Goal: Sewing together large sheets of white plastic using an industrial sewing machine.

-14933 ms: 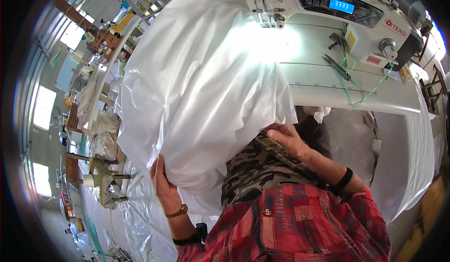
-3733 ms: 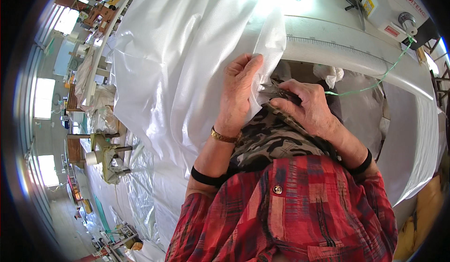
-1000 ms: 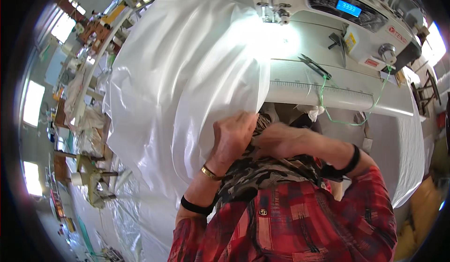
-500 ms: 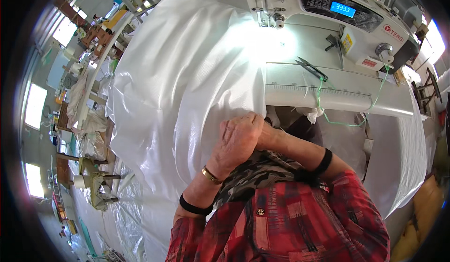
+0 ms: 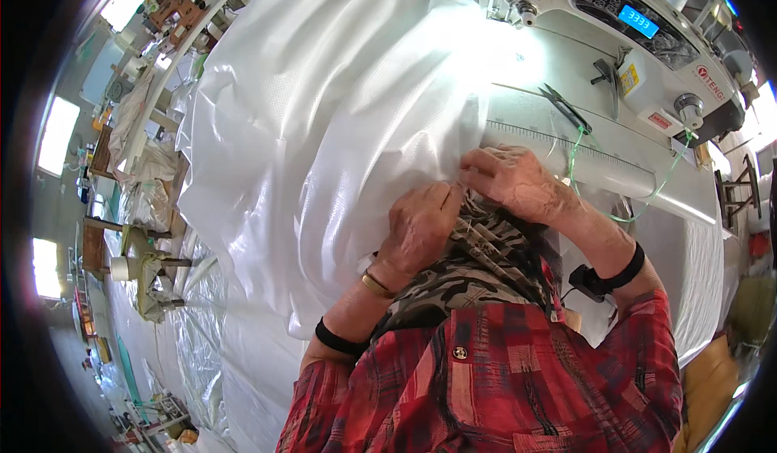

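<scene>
Biggest thing we've got here is the white plastic sheet (image 5: 324, 129) — it billows over most of the sewing table (image 5: 647, 186) and spills down off its left side. Half a second ago its lower edge hung lower in front of us; now we've pulled that edge in tighter, and both hands sit closer together at it, right by the table's front edge.

Next down in size, the white sewing machine (image 5: 631, 40) stands along the far side of the table, its little blue display lit, same spot as before. The sheet runs right up under its needle end, so the cloth hides the left part of the table completely.

Our left hand (image 5: 421, 230) is curled shut, knuckles up, pinching the sheet's lower edge against our camouflage top (image 5: 469, 275). Our right hand (image 5: 518, 182) lies just beside it, fingers bent down over the same edge where the sheet meets the table — it's pressing or gripping there, though we can't see the fingertips.

Smaller stuff: a pair of scissors (image 5: 564, 106) lies on the table just beyond the right hand, and a thin green thread (image 5: 631, 214) loops down past them over the table front.
</scene>
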The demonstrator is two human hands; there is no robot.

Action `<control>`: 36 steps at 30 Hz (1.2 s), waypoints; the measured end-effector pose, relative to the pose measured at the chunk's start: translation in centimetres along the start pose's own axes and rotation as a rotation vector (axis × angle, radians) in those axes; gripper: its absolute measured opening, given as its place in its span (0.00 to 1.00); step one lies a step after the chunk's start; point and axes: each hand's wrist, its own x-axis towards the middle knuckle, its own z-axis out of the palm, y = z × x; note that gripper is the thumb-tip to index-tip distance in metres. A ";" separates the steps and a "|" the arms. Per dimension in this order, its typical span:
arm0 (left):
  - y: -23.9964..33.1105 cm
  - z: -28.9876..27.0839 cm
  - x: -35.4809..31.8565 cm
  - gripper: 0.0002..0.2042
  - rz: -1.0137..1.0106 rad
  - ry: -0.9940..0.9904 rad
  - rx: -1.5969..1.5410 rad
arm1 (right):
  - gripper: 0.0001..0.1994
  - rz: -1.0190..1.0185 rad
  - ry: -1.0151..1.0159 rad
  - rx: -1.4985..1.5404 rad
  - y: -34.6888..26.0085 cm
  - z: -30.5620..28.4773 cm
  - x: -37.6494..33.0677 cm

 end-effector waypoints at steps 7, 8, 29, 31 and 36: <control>4.1 0.2 -2.4 0.17 -0.032 -0.161 -0.505 | 0.11 -0.036 0.100 0.054 0.7 1.0 -0.9; 3.8 0.4 -2.2 0.21 -0.373 -0.545 -0.921 | 0.11 -0.034 0.096 0.055 0.8 1.1 -0.9; 3.9 5.1 -2.0 0.22 -1.038 0.538 -2.052 | 0.15 -0.164 0.243 0.041 1.8 1.9 -1.7; 3.8 5.3 -2.2 0.20 -1.033 0.492 -2.024 | 0.15 -0.181 0.227 0.026 1.8 1.8 -1.6; 3.0 4.6 -0.9 0.16 -1.087 0.380 -1.916 | 0.15 -0.185 0.210 0.020 1.7 1.6 -1.3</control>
